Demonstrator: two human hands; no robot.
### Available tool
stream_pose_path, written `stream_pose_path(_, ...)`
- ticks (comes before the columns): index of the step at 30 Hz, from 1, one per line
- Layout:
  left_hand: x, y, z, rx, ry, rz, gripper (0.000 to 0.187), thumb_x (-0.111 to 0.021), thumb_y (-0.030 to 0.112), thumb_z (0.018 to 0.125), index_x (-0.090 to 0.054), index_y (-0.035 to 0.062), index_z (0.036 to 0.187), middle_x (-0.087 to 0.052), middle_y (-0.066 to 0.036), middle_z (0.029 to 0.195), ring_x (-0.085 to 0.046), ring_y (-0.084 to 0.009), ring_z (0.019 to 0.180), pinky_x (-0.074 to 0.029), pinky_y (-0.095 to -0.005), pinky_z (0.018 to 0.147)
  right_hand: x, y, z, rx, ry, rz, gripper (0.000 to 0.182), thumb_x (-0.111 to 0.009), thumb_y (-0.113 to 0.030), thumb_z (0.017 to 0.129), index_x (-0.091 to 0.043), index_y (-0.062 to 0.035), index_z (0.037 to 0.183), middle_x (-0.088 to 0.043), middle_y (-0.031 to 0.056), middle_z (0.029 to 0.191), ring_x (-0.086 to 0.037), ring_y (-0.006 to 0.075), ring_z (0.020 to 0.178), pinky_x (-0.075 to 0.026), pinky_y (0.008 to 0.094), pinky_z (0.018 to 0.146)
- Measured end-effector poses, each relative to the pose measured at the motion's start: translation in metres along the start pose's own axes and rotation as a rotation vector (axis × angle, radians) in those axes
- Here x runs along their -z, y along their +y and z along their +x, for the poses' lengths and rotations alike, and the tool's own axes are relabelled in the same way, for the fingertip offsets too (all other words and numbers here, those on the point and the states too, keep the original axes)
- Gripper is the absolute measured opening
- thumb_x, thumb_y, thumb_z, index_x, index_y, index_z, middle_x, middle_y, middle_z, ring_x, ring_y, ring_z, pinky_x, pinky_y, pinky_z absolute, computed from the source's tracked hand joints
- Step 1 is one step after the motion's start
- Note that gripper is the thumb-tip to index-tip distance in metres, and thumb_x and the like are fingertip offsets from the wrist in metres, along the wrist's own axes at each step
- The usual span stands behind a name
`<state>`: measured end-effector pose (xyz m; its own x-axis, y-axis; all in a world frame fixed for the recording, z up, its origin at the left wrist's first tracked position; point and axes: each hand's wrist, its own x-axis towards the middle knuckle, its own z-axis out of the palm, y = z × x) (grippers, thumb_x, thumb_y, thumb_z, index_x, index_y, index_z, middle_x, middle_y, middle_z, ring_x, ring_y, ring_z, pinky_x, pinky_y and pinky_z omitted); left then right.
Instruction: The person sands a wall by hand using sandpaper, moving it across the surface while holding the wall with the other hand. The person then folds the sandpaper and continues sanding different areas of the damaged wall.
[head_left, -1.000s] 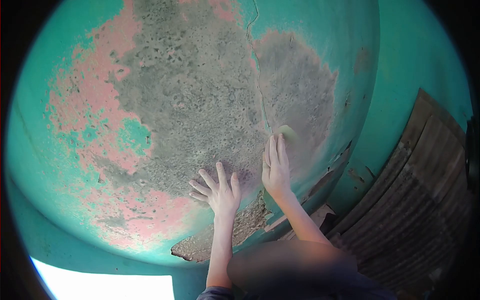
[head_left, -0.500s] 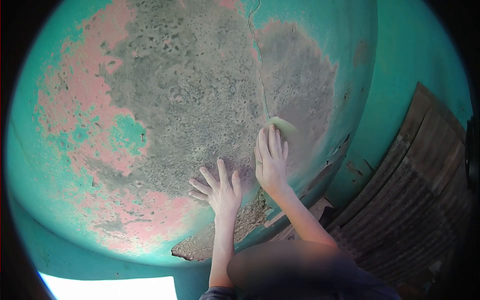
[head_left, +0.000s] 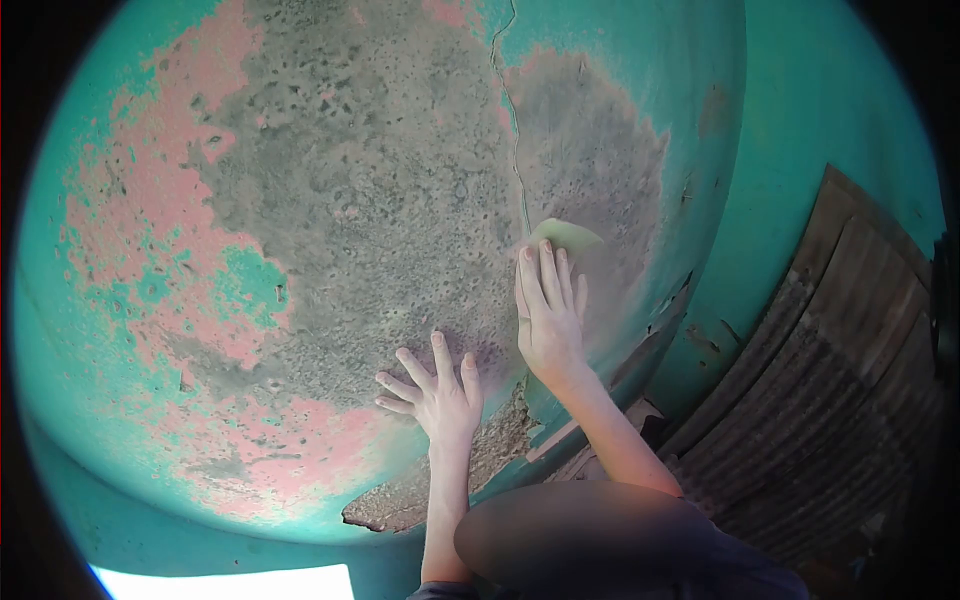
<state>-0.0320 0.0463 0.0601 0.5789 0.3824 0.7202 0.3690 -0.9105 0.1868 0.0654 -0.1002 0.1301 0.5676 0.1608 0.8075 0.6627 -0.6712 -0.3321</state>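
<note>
My right hand [head_left: 551, 318] lies over a pale green piece of sandpaper [head_left: 566, 236], pressing it against the worn wall [head_left: 370, 190]. Its fingers are close together and point upward. The upper edge of the sandpaper sticks out beyond the fingertips, and the palm hides the rest. Lower and to the left, my left hand [head_left: 440, 400] rests flat on the wall with its fingers spread, holding nothing. Pale dust coats both hands. A thin crack [head_left: 515, 130] runs down the wall to the sandpaper.
Below my hands the plaster has broken away, leaving a rough patch [head_left: 400, 500]. Rusty corrugated metal sheets [head_left: 800, 400] lean at the right. Bright white light [head_left: 230, 583] shows at the lower left. A blurred dark rounded shape [head_left: 570, 535] covers the bottom middle.
My right hand and the sandpaper have shifted slightly up and to the right across the wall. The left hand stays spread in nearly the same place. The view has moved a little.
</note>
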Motion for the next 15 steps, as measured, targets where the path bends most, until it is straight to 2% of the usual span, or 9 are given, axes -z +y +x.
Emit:
stream_pose_path(8,-0.005,0.0,-0.001,-0.021,0.065,0.016,0.063,-0.05,0.056,0.102,-0.045,0.0246,0.156,-0.014,-0.032,0.165,0.011,-0.0713,0.143,0.006,-0.0881,0.101,0.005,0.007,0.002,0.035,-0.011,-0.011,0.073,-0.055,-0.01,0.093,-0.032,-0.0138,0.162,-0.029,0.0196,0.166,-0.029,0.0445,0.151,-0.023,0.0717,0.114)
stream_pose_path(15,-0.008,-0.001,-0.003,-0.035,0.069,0.058,0.064,-0.052,0.056,0.101,-0.045,0.0249,0.156,-0.009,-0.03,0.167,0.014,-0.0689,0.144,0.007,-0.0878,0.102,0.012,0.008,0.015,0.066,0.001,0.017,0.071,-0.055,-0.009,0.092,-0.035,-0.015,0.161,-0.029,0.0198,0.166,-0.029,0.0443,0.151,-0.022,0.0712,0.115)
